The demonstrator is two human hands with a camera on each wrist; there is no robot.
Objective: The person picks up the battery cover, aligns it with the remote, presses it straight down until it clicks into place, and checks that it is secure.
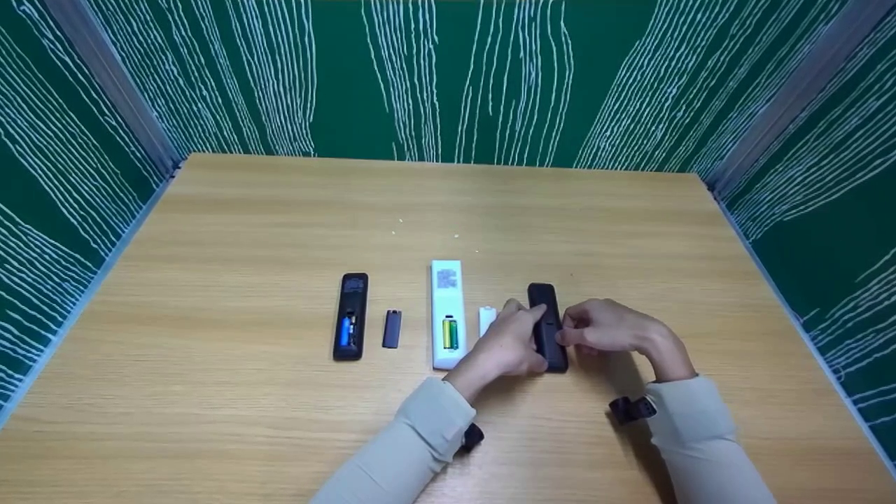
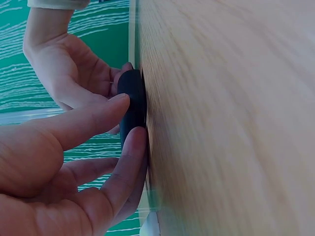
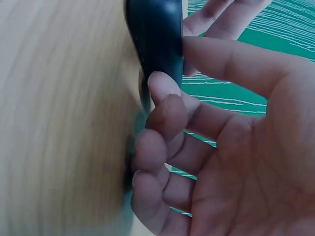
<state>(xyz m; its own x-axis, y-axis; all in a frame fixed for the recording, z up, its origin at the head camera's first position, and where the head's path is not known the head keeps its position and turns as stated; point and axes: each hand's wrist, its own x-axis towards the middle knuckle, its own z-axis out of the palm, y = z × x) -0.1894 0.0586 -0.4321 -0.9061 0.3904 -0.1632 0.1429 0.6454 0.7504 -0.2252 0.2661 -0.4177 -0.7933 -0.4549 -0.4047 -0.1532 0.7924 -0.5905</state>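
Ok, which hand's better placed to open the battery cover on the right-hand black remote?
Right, probably. The right hand has its thumb at the right edge of the black remote, near its notch; the left hand holds the left side, better for steadying.

White cover [image 1: 486,318] partly behind left hand [image 1: 513,341]

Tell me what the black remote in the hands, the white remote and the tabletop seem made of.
Black remote: likely hard plastic, smooth with a soft sheen; the right wrist view shows a diffuse highlight on it.
White remote: probably plastic too, judging by its even colour and straight, clean edges.
Tabletop: wood or wood-look laminate, by its streaky grain; which, I can't tell.
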